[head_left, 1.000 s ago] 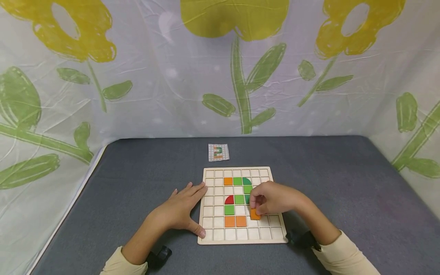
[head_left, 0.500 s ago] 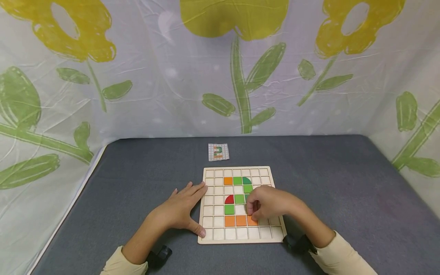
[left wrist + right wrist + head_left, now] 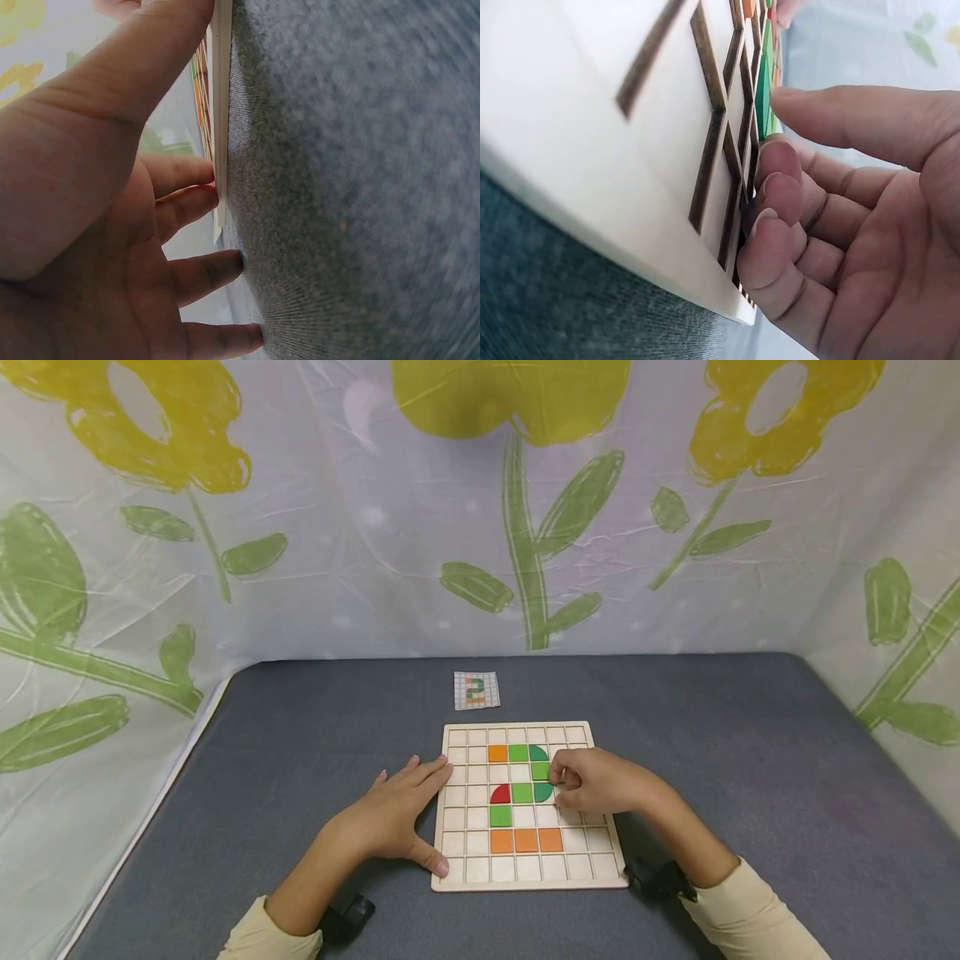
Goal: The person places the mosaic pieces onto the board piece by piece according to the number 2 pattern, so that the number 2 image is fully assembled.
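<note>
A wooden grid board (image 3: 528, 886) lies on the table. My left hand (image 3: 397, 814) rests at its left edge, thumb on the near corner and fingers spread. My right hand (image 3: 606, 783) is over the board's right part, fingers loosely curled, thumb apart, nothing between them. Its fingertips are beside a dark green quarter-round tile (image 3: 543, 792); in the right wrist view I cannot tell whether the thumb touches the green tile (image 3: 763, 94). Three orange tiles line a lower row, the rightmost orange tile (image 3: 551, 841) flat in its cell. A red quarter-round tile (image 3: 501, 794) and several green squares sit above.
A small printed card (image 3: 476, 691) with a coloured grid pattern lies behind the board. Dark grey cloth covers the table (image 3: 337, 710). A flower-printed curtain (image 3: 360, 568) stands at the back and sides.
The orange square that my right hand pinched has gone into the lower row's third cell and been let go. My right hand has moved up the board; the left has stayed put.
</note>
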The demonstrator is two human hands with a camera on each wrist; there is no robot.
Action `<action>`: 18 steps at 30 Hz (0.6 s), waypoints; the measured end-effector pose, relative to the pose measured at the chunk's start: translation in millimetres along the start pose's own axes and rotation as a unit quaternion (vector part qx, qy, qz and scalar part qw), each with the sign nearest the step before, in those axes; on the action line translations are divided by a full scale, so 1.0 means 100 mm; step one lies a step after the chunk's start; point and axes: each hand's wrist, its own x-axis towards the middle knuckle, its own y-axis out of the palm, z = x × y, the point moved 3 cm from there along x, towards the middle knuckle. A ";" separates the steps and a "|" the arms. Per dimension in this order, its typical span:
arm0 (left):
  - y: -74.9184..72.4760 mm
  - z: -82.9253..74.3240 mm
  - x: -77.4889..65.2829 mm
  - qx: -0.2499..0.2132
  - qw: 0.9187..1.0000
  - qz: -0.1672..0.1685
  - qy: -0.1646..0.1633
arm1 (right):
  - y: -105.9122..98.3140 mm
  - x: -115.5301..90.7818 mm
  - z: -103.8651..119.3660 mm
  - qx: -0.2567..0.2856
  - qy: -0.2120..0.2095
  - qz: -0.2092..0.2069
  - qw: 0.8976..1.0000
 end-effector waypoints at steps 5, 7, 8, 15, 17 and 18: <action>0.00 -0.01 0.00 0.000 1.000 0.000 0.000 | -0.01 -0.01 0.02 -0.017 -0.010 -0.003 1.000; 0.01 -0.01 0.00 0.000 1.000 0.000 0.001 | -0.03 -0.01 0.02 -0.026 -0.011 -0.004 1.000; 0.01 -0.01 0.01 0.000 1.000 -0.001 0.001 | -0.04 -0.02 0.02 -0.030 -0.012 -0.006 0.999; 0.01 0.00 0.01 0.000 1.000 0.001 -0.001 | -0.18 -0.07 0.00 -0.069 0.009 -0.046 0.996; 0.01 0.01 0.01 -0.005 1.000 0.003 -0.002 | -0.23 -0.10 0.00 -0.094 0.018 -0.073 0.993; 0.01 0.01 0.01 -0.008 1.000 0.004 -0.001 | -0.26 -0.11 -0.01 -0.105 0.022 -0.087 0.990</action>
